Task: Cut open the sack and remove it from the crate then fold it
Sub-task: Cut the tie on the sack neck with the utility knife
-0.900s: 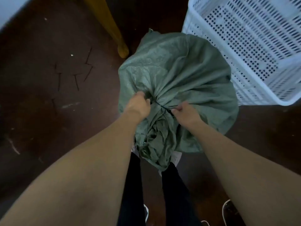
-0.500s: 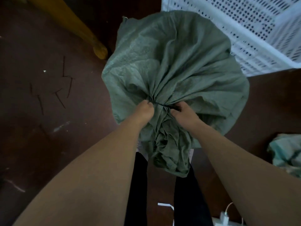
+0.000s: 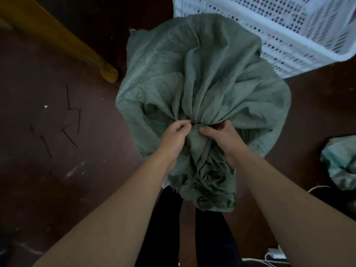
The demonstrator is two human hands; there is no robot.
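Our left hand (image 3: 176,137) pinches the gathered neck of the green sack (image 3: 202,78) with curled fingers. Our right hand (image 3: 221,138) grips the same bunch from the other side, fingers curled too, probably to steady the neck and bare its dark tie (image 3: 196,123) for cutting. The sack stands bulging on the dark brown floor (image 3: 48,189), just in front of the white crate (image 3: 269,35). To the left lie thin dark strips (image 3: 71,120) and a yellow wooden leg (image 3: 77,47). At far right is a crumpled pale-green cloth (image 3: 341,164).

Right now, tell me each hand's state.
Left hand: closed, fingers pinching the green sack at its gathered neck.
Right hand: closed, gripping the same neck.
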